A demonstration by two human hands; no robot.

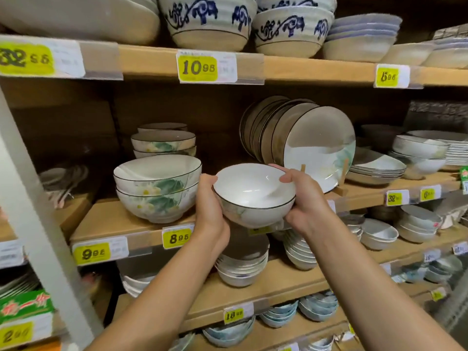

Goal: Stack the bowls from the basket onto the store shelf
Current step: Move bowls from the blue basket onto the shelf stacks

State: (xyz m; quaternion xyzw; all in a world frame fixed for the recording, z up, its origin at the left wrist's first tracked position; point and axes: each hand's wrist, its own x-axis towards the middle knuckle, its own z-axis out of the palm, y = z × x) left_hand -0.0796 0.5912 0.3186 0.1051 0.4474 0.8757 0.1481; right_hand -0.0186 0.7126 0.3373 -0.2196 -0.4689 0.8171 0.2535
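Note:
A white bowl [253,191] with a thin dark rim and a faint green pattern is held upright in front of the middle wooden shelf [106,221]. My left hand [210,206] grips its left side and my right hand [304,198] grips its right side, thumb over the rim. Just to the left stands a stack of two matching bowls [157,188] with green leaf and white flower paint. Behind it is a second stack of like bowls [164,143]. The basket is out of view.
A row of plates [304,138] leans on a wooden stand right of the held bowl. Shallow dishes [374,165] and more bowls [420,153] fill the shelf's right end. Large blue-patterned bowls [207,19] sit on the shelf above; small bowl stacks [243,264] sit below.

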